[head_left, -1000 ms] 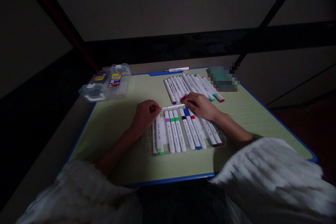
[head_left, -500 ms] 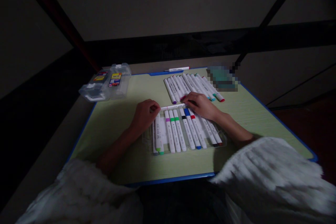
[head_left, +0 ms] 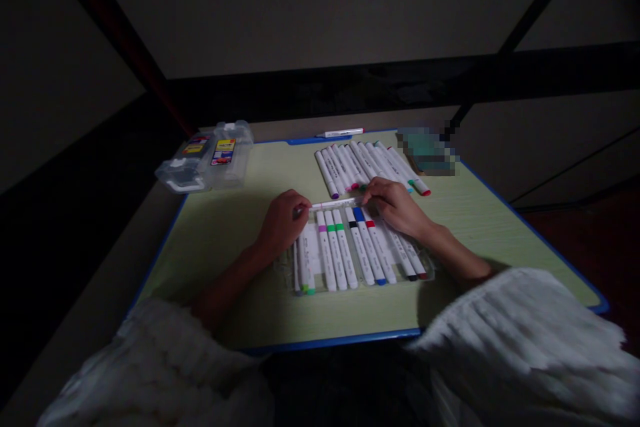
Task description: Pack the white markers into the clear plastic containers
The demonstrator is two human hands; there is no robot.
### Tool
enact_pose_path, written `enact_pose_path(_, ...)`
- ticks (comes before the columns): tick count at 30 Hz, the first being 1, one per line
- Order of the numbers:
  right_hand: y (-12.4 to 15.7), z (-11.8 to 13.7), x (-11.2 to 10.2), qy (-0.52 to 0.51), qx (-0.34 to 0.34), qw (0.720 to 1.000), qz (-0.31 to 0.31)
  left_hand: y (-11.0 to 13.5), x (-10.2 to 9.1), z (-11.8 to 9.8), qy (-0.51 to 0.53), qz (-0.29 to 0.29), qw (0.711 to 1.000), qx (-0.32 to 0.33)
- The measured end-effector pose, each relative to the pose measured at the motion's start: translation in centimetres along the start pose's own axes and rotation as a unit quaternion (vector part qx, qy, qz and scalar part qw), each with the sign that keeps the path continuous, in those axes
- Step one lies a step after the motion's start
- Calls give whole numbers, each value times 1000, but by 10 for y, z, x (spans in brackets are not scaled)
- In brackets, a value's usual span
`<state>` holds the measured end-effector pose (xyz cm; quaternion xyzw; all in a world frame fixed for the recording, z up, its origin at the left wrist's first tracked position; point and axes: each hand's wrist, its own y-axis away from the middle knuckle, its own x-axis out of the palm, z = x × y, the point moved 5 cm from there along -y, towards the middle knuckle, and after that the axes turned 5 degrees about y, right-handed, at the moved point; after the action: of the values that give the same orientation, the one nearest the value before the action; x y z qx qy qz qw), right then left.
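Head view: we pinch a white marker [head_left: 334, 204] by its ends, left hand [head_left: 284, 219] and right hand [head_left: 396, 203] both closed on it, crosswise over the clear tray [head_left: 429, 272] of markers by the near edge of the tabletop [head_left: 225, 240].

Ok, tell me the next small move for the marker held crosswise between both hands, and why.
Probably turn the white marker lengthwise and lower it into the clear tray. The left hand and right hand pinch its ends, holding it crosswise over the tray's markers, and a gap seems to show left of the purple-banded marker.
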<state>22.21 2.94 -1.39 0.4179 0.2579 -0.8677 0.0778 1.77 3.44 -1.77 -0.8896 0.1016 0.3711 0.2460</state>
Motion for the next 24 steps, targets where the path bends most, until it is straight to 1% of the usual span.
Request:
enact_pose_path(4,1,-7,2,14,19,1000,-15,0,0,1,11,-3,1000,-8)
enact_pose_path(6,1,-10,2,6,20,1000,-11,-1,0,3,28,-9,999,-22)
enact_pose_path(9,0,-14,4,-19,17,1000,4,-1,-1,9,85,-26,994,-59)
enact_pose_path(13,-1,-18,5,-56,26,998,20,-1,-3,15,157,-50,980,-107)
enact_pose_path(19,-4,-23,6,-85,47,995,22,-1,-4,13,148,-57,982,-100)
enact_pose_path(24,-4,-22,6,-96,46,994,23,-1,-3,13,141,-52,984,-92)
